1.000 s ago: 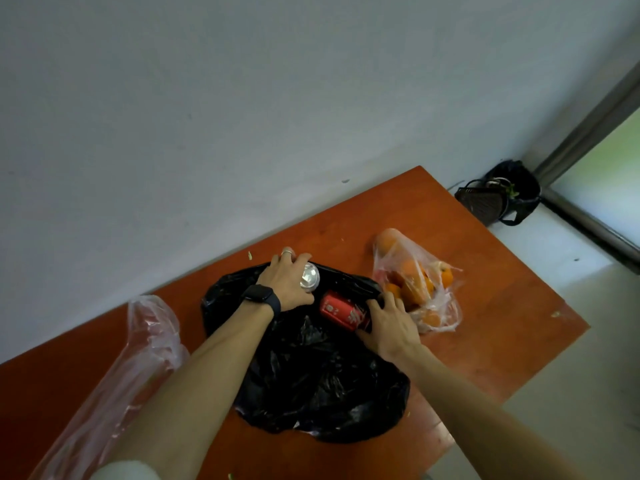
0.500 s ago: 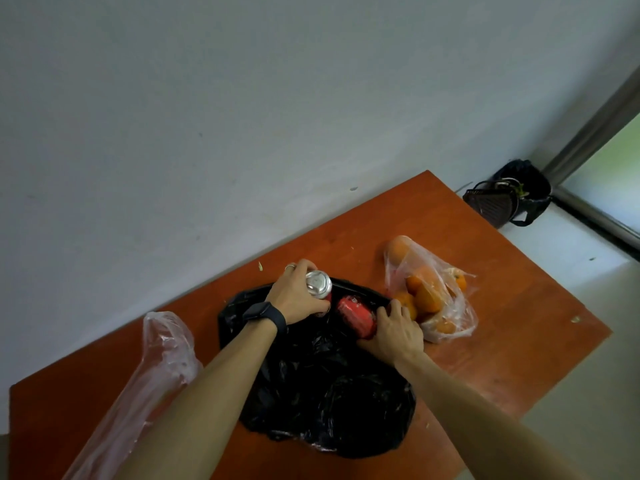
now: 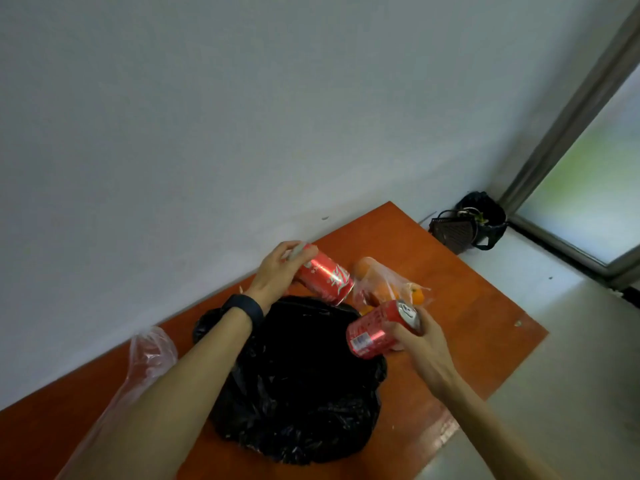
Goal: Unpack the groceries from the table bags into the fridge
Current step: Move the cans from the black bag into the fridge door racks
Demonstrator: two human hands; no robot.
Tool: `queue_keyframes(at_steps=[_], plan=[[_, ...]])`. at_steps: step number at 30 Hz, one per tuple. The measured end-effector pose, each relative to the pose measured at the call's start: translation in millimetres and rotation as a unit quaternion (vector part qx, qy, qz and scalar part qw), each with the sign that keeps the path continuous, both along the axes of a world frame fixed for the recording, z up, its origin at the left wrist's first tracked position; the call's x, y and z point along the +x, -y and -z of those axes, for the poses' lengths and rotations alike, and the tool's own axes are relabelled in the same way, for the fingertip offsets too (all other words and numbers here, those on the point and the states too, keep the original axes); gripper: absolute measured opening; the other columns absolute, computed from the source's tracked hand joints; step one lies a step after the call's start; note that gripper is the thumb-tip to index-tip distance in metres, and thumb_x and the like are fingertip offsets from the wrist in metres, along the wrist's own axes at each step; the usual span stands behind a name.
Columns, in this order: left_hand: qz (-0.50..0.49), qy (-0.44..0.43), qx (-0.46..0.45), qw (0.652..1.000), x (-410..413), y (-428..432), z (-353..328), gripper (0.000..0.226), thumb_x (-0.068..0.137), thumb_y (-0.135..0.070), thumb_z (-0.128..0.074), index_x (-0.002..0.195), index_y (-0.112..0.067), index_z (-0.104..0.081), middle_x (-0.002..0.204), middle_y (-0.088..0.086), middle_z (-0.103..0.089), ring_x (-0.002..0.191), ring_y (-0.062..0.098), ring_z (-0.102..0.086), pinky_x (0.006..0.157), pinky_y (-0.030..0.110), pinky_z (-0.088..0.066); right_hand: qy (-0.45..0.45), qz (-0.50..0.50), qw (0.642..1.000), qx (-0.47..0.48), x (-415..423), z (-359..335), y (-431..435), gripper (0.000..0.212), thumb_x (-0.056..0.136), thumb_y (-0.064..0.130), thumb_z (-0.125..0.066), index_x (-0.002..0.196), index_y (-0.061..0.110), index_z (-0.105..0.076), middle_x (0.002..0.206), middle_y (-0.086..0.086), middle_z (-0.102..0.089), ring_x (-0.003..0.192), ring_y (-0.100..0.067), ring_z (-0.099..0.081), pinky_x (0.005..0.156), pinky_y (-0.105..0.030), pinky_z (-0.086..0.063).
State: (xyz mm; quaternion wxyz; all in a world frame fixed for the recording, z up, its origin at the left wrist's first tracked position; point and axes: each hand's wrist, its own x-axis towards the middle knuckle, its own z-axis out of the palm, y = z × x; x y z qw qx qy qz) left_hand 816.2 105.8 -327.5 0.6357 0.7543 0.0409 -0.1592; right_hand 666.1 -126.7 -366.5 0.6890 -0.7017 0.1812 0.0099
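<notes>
Groceries sit on my orange worktop (image 3: 467,306), which runs along a plain pale wall (image 3: 242,116). A crumpled black bag (image 3: 304,393) takes up the middle of it, lying slack between my two forearms. At its left, partly under my left arm, lies a clear plastic bag (image 3: 149,355); I cannot tell what is in it. At the far right of the black bag a smaller clear bag of oranges (image 3: 388,285) rests on the worktop. Beyond the worktop's far corner a dark bin (image 3: 478,220) stands on the floor beside a window frame.

My left grip (image 3: 277,271) is wrapped round the top end of a red can (image 3: 325,277), held tilted in the air over the far edge of the black bag. My right grip (image 3: 419,344) is closed round a second red can (image 3: 374,330), also tilted and clear of the worktop, its silver top with the pull tab facing up, just in front of the oranges. A black band (image 3: 244,308) circles my left wrist.
</notes>
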Motion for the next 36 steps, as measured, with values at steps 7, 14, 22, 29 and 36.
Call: queue_keyframes(at_steps=[7, 14, 22, 29, 36], plan=[[0.092, -0.173, -0.229, 0.953, -55.5, 119.1, -45.4, 0.058, 0.075, -0.050, -0.077, 0.120, -0.016, -0.064, 0.095, 0.009, -0.067, 0.073, 0.019, -0.062, 0.064, 0.030, -0.044, 0.048, 0.156, 0.976, 0.144, -71.2, -61.3, 95.5, 0.064, 0.067, 0.045, -0.077, 0.122, 0.016, -0.062, 0.109, -0.012, -0.070, 0.101, -0.029, -0.070, 0.075, -0.038, -0.059], [0.275, -0.195, -0.242, 0.910, -152.3, 273.1, -86.5, 0.073, 0.063, -0.036, -0.082, 0.128, -0.016, -0.057, 0.114, 0.015, -0.061, 0.099, 0.025, -0.058, 0.078, 0.034, -0.053, 0.098, 0.272, 0.947, 0.144, -201.7, -109.7, 225.7, 0.062, 0.078, 0.050, -0.069, 0.127, 0.015, -0.057, 0.107, -0.015, -0.069, 0.090, -0.029, -0.072, 0.072, -0.044, -0.059], [0.522, -0.168, -0.176, 0.817, -302.2, 457.2, -104.8, 0.083, 0.050, -0.023, -0.087, 0.127, -0.011, -0.058, 0.111, 0.011, -0.068, 0.105, 0.026, -0.064, 0.092, 0.041, -0.056, 0.159, 0.349, 0.922, -0.048, -386.1, -139.3, 338.0, 0.056, 0.067, 0.033, -0.084, 0.116, 0.045, -0.060, 0.106, 0.023, -0.071, 0.101, -0.004, -0.068, 0.082, -0.032, -0.055], [0.620, -0.060, -0.107, 0.775, -431.4, 590.7, -109.7, 0.076, 0.045, -0.009, -0.077, 0.120, -0.015, -0.062, 0.109, 0.009, -0.072, 0.108, 0.028, -0.067, 0.091, 0.045, -0.056, 0.180, 0.415, 0.888, -0.078, -495.9, -155.7, 402.3, 0.061, 0.068, 0.031, -0.084, 0.125, 0.036, -0.062, 0.115, 0.009, -0.073, 0.107, -0.010, -0.069, 0.084, -0.035, -0.058], [0.667, 0.099, -0.069, 0.735, -490.8, 698.5, -132.1, 0.089, 0.060, 0.004, -0.084, 0.137, -0.026, -0.051, 0.124, -0.002, -0.067, 0.114, 0.016, -0.064, 0.100, 0.041, -0.052, 0.178, 0.459, 0.860, -0.134, -568.0, -171.5, 477.3, 0.063, 0.068, 0.024, -0.088, 0.123, 0.038, -0.061, 0.117, 0.011, -0.072, 0.109, -0.010, -0.068, 0.087, -0.030, -0.058]])
